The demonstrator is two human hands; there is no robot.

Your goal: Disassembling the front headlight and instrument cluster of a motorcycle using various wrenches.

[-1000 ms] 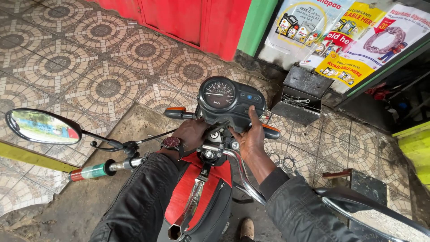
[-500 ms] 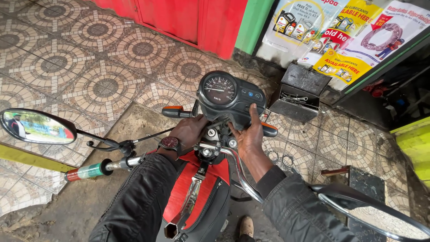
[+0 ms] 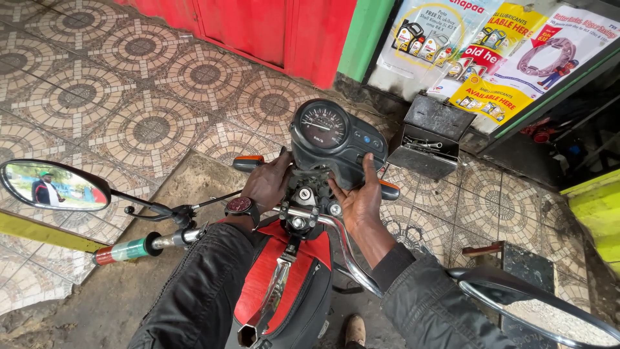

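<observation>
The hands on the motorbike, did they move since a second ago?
Hardly. The left hand and right hand stay on the dial housing, and the right hand's fingers reach slightly higher up its side. The mirror and toolbox stayed put.

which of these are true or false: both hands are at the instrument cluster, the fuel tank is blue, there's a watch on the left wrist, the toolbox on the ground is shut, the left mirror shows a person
1. Both hands are at the instrument cluster: true; the left hand and right hand touch it from either side.
2. The fuel tank is blue: false; it is red.
3. A watch is on the left wrist: true.
4. The metal toolbox on the ground is shut: false; its lid stands open with tools inside.
5. The left mirror reflects a person: true.
</observation>
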